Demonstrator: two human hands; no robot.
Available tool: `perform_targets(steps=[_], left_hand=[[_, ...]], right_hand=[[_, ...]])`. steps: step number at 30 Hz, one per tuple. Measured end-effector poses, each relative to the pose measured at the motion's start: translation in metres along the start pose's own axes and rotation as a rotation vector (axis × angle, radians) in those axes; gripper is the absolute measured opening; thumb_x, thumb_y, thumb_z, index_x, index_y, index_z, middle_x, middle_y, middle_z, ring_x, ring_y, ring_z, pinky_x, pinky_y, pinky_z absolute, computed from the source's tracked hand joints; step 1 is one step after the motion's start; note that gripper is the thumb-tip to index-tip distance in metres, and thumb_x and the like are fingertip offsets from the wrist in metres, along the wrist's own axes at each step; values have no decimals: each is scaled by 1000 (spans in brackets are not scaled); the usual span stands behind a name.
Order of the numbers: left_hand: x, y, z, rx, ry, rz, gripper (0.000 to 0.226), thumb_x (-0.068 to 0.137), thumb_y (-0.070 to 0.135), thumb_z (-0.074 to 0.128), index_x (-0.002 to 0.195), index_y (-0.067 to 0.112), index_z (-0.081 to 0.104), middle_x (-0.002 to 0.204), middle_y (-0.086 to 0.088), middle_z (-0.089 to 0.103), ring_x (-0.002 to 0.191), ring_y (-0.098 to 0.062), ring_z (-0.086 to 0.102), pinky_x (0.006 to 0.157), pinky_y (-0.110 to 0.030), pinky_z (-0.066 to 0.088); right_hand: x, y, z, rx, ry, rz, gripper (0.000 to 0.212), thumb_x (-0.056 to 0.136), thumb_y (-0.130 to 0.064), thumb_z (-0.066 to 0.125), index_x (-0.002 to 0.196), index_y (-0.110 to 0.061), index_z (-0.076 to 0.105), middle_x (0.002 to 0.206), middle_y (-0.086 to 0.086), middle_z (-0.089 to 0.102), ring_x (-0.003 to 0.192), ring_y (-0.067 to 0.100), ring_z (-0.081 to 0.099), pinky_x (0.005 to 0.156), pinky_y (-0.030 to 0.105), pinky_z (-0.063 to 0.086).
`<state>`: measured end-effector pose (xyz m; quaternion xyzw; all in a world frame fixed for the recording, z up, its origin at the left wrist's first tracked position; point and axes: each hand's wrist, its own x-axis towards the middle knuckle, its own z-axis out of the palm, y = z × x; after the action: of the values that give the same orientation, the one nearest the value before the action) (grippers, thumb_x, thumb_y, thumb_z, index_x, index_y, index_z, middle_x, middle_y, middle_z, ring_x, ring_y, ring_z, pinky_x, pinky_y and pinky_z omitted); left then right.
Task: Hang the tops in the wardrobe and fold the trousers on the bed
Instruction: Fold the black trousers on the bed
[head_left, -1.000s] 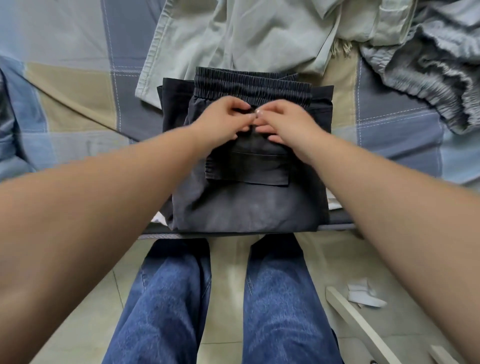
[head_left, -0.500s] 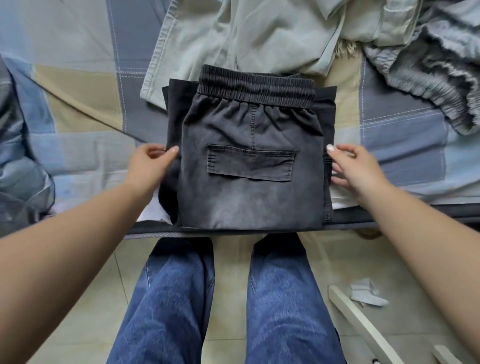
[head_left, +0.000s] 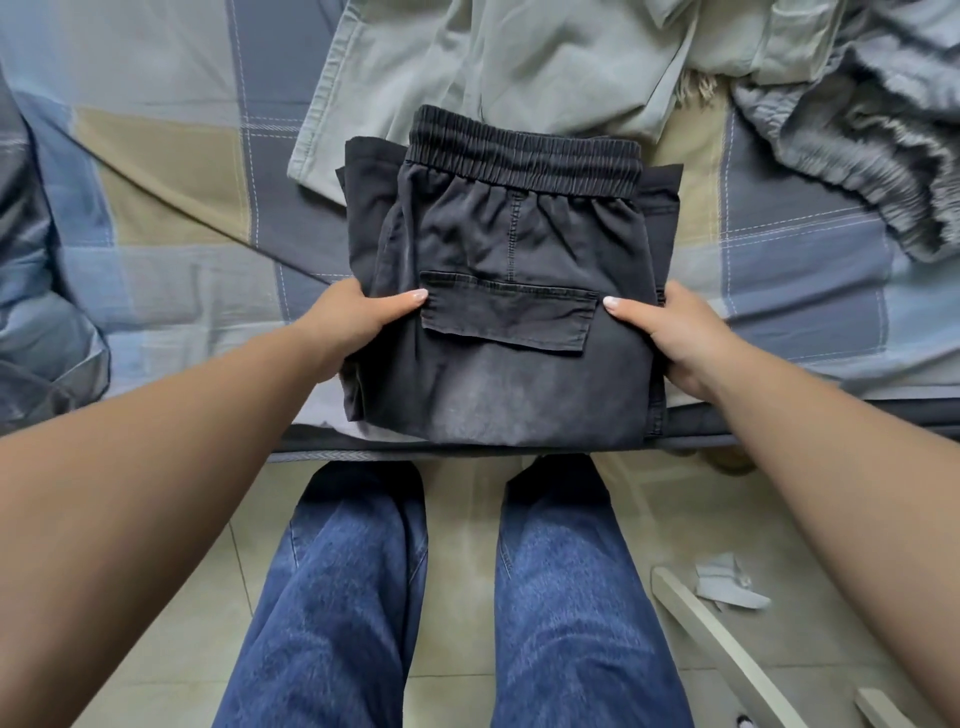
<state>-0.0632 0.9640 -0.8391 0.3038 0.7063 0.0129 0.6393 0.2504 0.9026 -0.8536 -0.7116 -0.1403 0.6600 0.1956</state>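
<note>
Folded dark grey trousers (head_left: 511, 244) with an elastic waistband and a flap pocket lie at the near edge of the bed (head_left: 171, 208), on top of another folded black garment (head_left: 366, 176). My left hand (head_left: 358, 322) grips the stack's left side, thumb on top beside the pocket. My right hand (head_left: 670, 332) grips the right side the same way. Under both hands the fingers are hidden beneath the fabric.
Pale green trousers (head_left: 519, 62) lie spread behind the stack. A grey garment (head_left: 872, 145) with gathered elastic is bunched at the back right. Below the bed edge are my legs in blue jeans (head_left: 452, 597), a tiled floor, a white slat (head_left: 727, 654) and paper scrap (head_left: 727, 582).
My hands left the middle of the trousers, moved out to the two sides, then closed onto the stack's edges with thumbs on top. The stack looks slightly raised and closer.
</note>
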Motion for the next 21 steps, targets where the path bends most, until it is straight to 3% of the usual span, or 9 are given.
perform_targets(steps=[5, 9, 11, 13, 17, 21], left_hand=[[-22, 1, -12, -64, -8, 52, 37, 78, 44, 75, 109, 26, 65, 107, 5, 73, 102, -16, 67, 88, -38, 52], [-59, 19, -22, -51, -19, 83, 32, 72, 50, 73, 100, 35, 70, 105, 1, 73, 105, -26, 66, 95, -59, 46], [-81, 34, -26, -48, -17, 103, 31, 69, 53, 72, 96, 37, 71, 105, -1, 73, 106, -29, 65, 96, -62, 41], [-109, 52, -26, -57, -21, 144, 37, 71, 50, 74, 102, 31, 69, 105, -1, 73, 104, -28, 66, 96, -60, 44], [-170, 88, -18, -137, -93, 240, 45, 71, 44, 74, 110, 23, 66, 109, 1, 73, 105, -21, 67, 94, -41, 50], [-230, 121, -9, -139, -211, 345, 42, 70, 41, 72, 107, 22, 68, 108, 0, 73, 99, -15, 69, 82, -32, 54]], right_hand=[[-22, -5, -1, 69, -11, -51, 23, 82, -19, 73, 101, -23, 62, 105, -2, 71, 96, 13, 68, 77, 28, 54], [-58, -24, -12, 97, -24, -84, 19, 85, -17, 69, 101, -24, 62, 105, -2, 71, 94, 13, 68, 77, 29, 54], [-83, -39, -21, 107, -28, -104, 19, 86, -17, 68, 103, -23, 62, 106, -1, 71, 94, 14, 68, 79, 31, 54], [-116, -57, -33, 126, -34, -138, 20, 87, -15, 67, 105, -22, 62, 103, -2, 72, 92, 12, 69, 74, 27, 56], [-192, -90, -62, 125, 1, -227, 19, 88, -11, 65, 104, -19, 62, 96, -5, 73, 87, 9, 70, 66, 20, 54], [-277, -107, -83, 128, 41, -294, 22, 88, -12, 64, 107, -22, 61, 108, -3, 70, 98, 12, 67, 83, 27, 53]])
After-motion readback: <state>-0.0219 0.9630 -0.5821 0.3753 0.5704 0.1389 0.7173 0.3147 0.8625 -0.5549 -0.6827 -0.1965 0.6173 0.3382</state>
